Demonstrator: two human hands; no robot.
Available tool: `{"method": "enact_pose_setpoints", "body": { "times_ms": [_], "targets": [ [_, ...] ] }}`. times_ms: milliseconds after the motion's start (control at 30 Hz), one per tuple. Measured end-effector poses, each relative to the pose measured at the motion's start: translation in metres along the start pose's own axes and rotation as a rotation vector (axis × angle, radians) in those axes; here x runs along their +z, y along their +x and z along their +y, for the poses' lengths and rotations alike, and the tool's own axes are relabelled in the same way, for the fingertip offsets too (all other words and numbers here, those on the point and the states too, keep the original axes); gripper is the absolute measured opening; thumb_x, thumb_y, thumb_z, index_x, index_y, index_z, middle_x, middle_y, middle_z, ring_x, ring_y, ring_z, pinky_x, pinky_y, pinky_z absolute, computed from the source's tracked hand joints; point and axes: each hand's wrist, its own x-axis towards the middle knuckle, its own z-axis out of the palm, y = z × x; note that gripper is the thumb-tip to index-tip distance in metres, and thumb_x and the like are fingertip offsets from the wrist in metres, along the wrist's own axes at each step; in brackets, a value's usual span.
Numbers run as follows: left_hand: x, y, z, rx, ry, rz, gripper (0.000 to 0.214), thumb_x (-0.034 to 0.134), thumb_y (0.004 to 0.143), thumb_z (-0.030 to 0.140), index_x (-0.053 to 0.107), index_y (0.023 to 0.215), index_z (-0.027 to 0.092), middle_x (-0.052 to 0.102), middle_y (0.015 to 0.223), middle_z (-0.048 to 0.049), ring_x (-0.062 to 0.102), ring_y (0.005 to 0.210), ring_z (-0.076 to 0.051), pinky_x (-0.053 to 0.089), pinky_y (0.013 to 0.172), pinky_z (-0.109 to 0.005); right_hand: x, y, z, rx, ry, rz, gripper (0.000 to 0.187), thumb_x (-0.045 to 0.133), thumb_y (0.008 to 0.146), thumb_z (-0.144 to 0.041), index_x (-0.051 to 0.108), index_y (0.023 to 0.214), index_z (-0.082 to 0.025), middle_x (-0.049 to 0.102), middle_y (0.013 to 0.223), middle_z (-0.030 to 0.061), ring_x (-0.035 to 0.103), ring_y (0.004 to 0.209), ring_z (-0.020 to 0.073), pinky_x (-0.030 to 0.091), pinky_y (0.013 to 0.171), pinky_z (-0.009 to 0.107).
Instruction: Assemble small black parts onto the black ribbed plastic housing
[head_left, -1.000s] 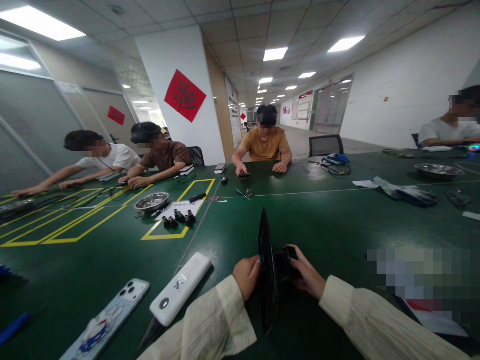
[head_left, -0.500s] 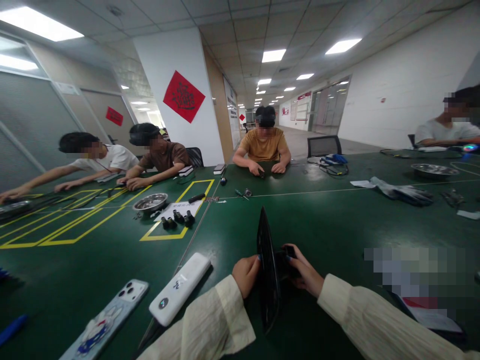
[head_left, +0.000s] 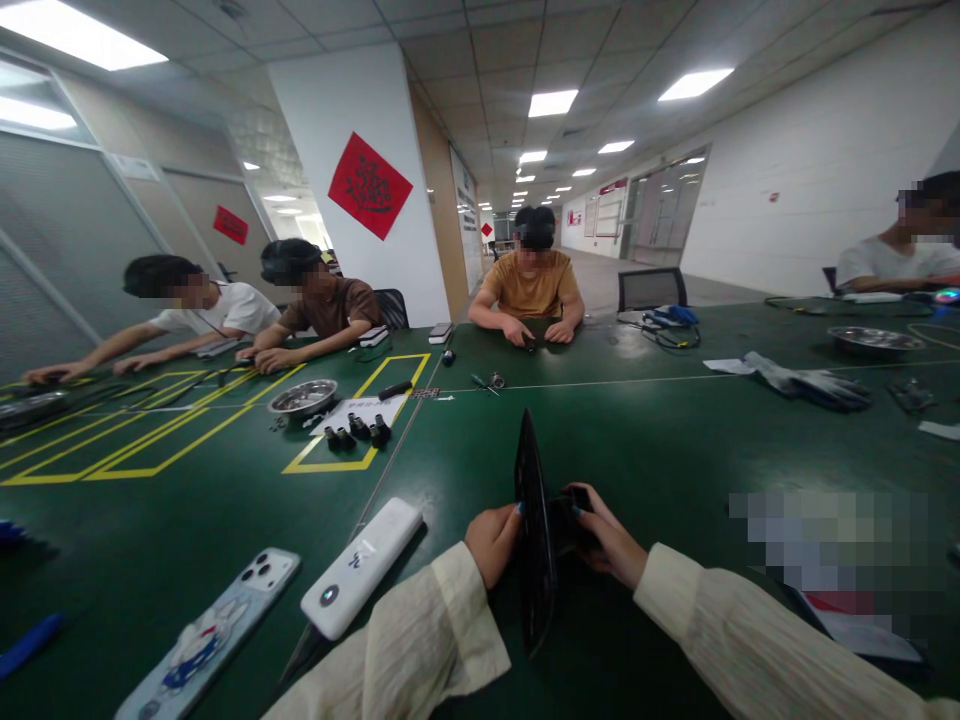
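A thin black flat panel [head_left: 531, 520] stands on edge on the green table [head_left: 645, 440], seen edge-on, right in front of me. My left hand [head_left: 492, 540] grips its left face with curled fingers. My right hand [head_left: 609, 540] is curled round a small black part [head_left: 570, 515] against the panel's right face. Both of my arms wear cream ribbed sleeves.
A white power bank [head_left: 361, 582] and a phone in a cartoon case [head_left: 210, 640] lie at my left. Further off are a steel bowl [head_left: 303, 398], small black parts [head_left: 358, 434] in a yellow-taped box, grey gloves [head_left: 814, 385], and several people seated round the table.
My hands and the panel have hardly moved. The person in the orange shirt across the table has drawn both hands together on a dark object.
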Motion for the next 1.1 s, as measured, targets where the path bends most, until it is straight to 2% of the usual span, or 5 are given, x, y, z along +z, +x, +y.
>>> {"method": "enact_pose_setpoints", "body": {
  "times_ms": [133, 400, 700, 867, 1100],
  "targets": [
    [-0.001, -0.001, 0.002, 0.013, 0.029, -0.017, 0.048, 0.02, 0.088, 0.043, 0.056, 0.071, 0.016, 0.054, 0.061, -0.0022, 0.052, 0.06, -0.016, 0.036, 0.057, -0.024, -0.001, 0.0, 0.0, -0.017, 0.016, -0.01, 0.049, 0.047, 0.075, -0.052, 0.031, 0.118, -0.033, 0.052, 0.073, -0.0021, 0.046, 0.045, 0.0077, 0.024, 0.038, 0.015],
    [-0.001, -0.002, 0.003, 0.006, 0.008, 0.001, 0.055, 0.014, 0.089, 0.046, 0.056, 0.071, 0.016, 0.055, 0.063, -0.0028, 0.052, 0.06, -0.016, 0.036, 0.058, -0.025, 0.008, -0.007, -0.012, -0.017, 0.051, -0.01, 0.054, 0.051, 0.069, -0.051, 0.028, 0.112, -0.028, 0.046, 0.061, -0.0067, 0.036, 0.036, 0.0048, 0.016, 0.035, 0.014],
    [-0.001, -0.001, 0.004, 0.011, 0.019, 0.009, 0.056, 0.011, 0.089, 0.045, 0.055, 0.07, 0.016, 0.053, 0.059, -0.0023, 0.051, 0.057, -0.015, 0.036, 0.057, -0.025, 0.005, -0.004, -0.008, -0.011, 0.015, 0.001, 0.05, 0.048, 0.073, -0.052, 0.031, 0.115, -0.031, 0.049, 0.068, -0.0045, 0.043, 0.039, 0.0056, 0.015, 0.035, 0.014],
    [0.001, -0.001, 0.001, 0.027, 0.048, -0.004, 0.046, 0.021, 0.087, 0.041, 0.058, 0.076, 0.017, 0.058, 0.065, -0.0035, 0.055, 0.064, -0.017, 0.038, 0.061, -0.025, 0.004, -0.004, -0.008, -0.034, 0.028, -0.012, 0.05, 0.049, 0.072, -0.053, 0.031, 0.113, -0.031, 0.05, 0.07, -0.0038, 0.041, 0.04, 0.005, 0.019, 0.035, 0.014],
    [-0.001, -0.001, 0.002, 0.008, -0.013, 0.004, 0.057, 0.013, 0.089, 0.049, 0.057, 0.072, 0.016, 0.054, 0.061, -0.0024, 0.051, 0.059, -0.016, 0.037, 0.059, -0.024, 0.002, -0.003, -0.004, -0.002, 0.022, -0.013, 0.047, 0.047, 0.076, -0.052, 0.031, 0.115, -0.033, 0.05, 0.071, -0.004, 0.04, 0.04, 0.0044, 0.018, 0.036, 0.014]
  ]
}}
